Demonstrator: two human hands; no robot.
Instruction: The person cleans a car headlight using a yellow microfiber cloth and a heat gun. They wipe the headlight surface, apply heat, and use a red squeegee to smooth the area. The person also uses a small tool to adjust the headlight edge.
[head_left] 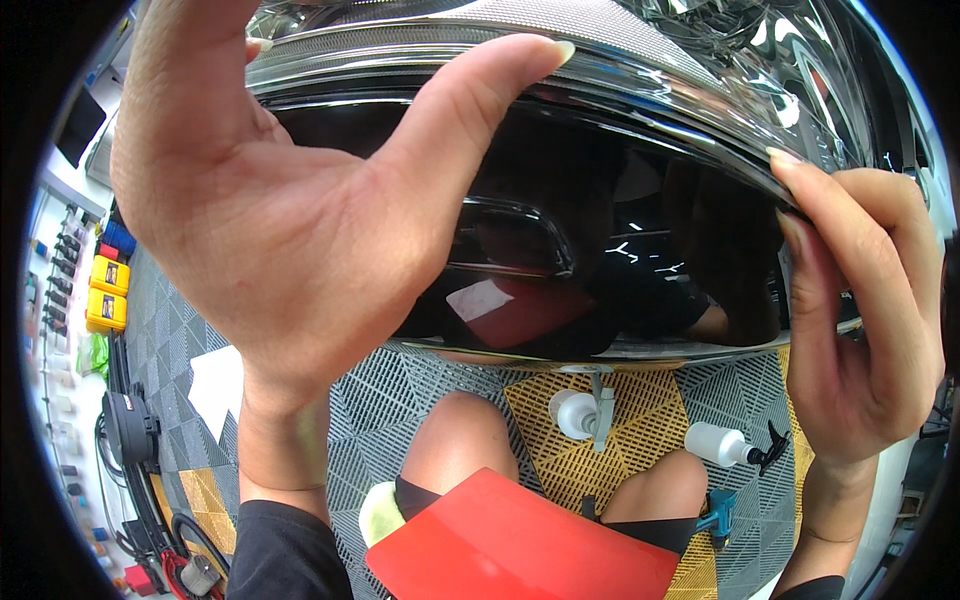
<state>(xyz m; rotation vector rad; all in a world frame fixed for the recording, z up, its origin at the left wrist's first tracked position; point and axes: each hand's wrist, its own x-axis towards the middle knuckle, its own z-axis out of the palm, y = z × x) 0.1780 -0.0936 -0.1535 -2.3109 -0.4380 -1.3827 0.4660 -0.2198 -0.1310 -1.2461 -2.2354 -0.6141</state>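
In front of me is a glossy black car body panel (660, 230), with a clear headlight (640, 45) above it. My left hand (290, 230) is raised close before the panel, palm showing and thumb stretched out toward the seam below the headlight. Its other fingers run partly out of the picture at the top. At the right end of the panel, my right hand (865, 290) has thumb and fingers pinched together by the seam. What lies between those fingertips, if anything, is too small to make out. A red glossy sheet (530, 545) rests across my lap.
Two white spray bottles, one upright (572, 415) and one lying down (712, 443), are on the grey and yellow grid floor (350, 440). A teal tool (718, 515) lies at right. White paper (217, 390), yellow boxes (107, 290) and a black hose (205, 545) are at left.
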